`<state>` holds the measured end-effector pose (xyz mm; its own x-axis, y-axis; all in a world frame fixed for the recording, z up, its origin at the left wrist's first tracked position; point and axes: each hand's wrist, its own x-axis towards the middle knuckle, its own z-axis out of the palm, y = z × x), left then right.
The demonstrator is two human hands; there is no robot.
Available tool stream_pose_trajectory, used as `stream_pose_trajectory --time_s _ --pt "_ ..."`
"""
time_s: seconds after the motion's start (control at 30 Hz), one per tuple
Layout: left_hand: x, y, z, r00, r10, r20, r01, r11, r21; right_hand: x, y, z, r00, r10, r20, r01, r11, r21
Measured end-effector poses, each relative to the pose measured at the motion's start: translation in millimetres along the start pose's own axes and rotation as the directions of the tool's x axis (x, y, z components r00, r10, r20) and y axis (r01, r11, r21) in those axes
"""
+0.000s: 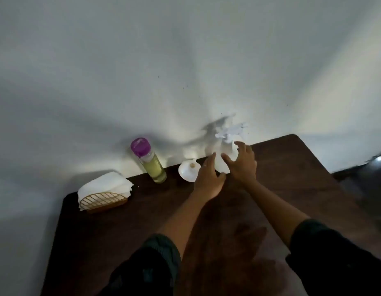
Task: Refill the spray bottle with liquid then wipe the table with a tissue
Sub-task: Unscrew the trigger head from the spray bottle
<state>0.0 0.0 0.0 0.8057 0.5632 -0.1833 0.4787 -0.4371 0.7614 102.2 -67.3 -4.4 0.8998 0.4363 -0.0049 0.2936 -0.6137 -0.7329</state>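
A white spray bottle (227, 150) stands at the far edge of the dark brown table (142, 221), against the wall. My right hand (242, 165) reaches around its right side with fingers spread. On the bottle's left is my left hand (208, 178), fingers straight and close to its base. Neither hand plainly grips the bottle. A clear bottle of yellow-green liquid with a purple cap (150, 161) stands to the left. A white funnel (188, 170) lies between the two bottles. White tissues (106, 184) sit in a wooden holder (103, 201) at the far left.
A pale wall rises directly behind the table. The table's right edge drops to a dark floor with a bright reflection (379, 159). Dark sleeves cover both forearms near the bottom of the view.
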Motion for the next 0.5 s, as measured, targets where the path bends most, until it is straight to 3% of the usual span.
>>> stream_pose_trajectory --time_s 0.1,0.23,0.5 --pt "20 3 2 1.000 -0.008 0.024 0.008 1.000 -0.004 15 -3 7 0.998 -0.059 0.007 0.060 0.996 -0.064" --pt "24 7 4 0.992 -0.083 0.095 0.085 0.996 -0.018 20 2 13 0.997 -0.071 0.010 0.071 0.997 -0.001" --pt "-26 2 6 0.997 -0.055 0.047 0.060 0.992 -0.113 -20 8 7 0.992 -0.125 0.012 0.125 0.992 0.018"
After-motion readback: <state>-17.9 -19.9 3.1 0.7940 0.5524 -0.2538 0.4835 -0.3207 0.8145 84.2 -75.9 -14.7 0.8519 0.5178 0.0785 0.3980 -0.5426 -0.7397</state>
